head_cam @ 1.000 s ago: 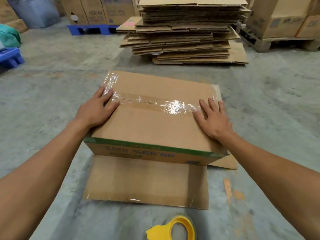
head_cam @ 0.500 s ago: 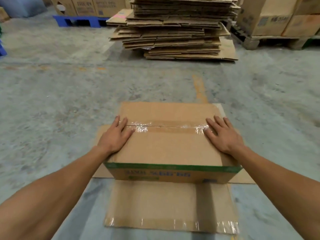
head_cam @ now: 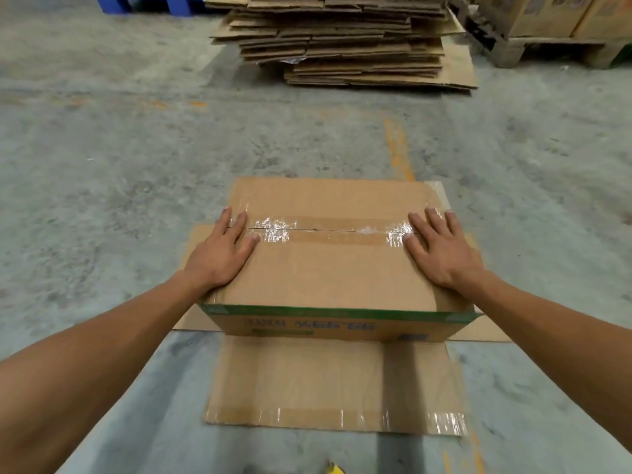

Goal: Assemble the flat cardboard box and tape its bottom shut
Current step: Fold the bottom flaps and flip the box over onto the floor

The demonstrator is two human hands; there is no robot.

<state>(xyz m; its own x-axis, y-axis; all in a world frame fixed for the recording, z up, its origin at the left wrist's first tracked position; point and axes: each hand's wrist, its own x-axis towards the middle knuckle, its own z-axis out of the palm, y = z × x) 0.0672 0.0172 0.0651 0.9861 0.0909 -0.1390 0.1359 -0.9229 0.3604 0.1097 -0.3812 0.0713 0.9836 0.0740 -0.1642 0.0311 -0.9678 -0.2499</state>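
The brown cardboard box (head_cam: 328, 268) stands upside down on the concrete floor, its bottom flaps facing up and its open top flaps splayed flat around it. A strip of clear tape (head_cam: 328, 230) runs along the centre seam. My left hand (head_cam: 222, 254) lies flat on the box's left end, fingers straight, fingertips on the tape. My right hand (head_cam: 441, 251) lies flat on the right end the same way. A yellow tape dispenser (head_cam: 334, 469) peeks in at the bottom edge.
A tall stack of flat cardboard boxes (head_cam: 345, 39) lies on the floor ahead. A wooden pallet with cartons (head_cam: 547, 35) stands at the far right, a blue pallet (head_cam: 150, 0) at the far left. Orange paint marks streak the floor.
The view has lifted and pulled back, so the box sits lower in frame. Both hands stay flat at the ends of the taped seam. The tape dispenser has nearly left view.
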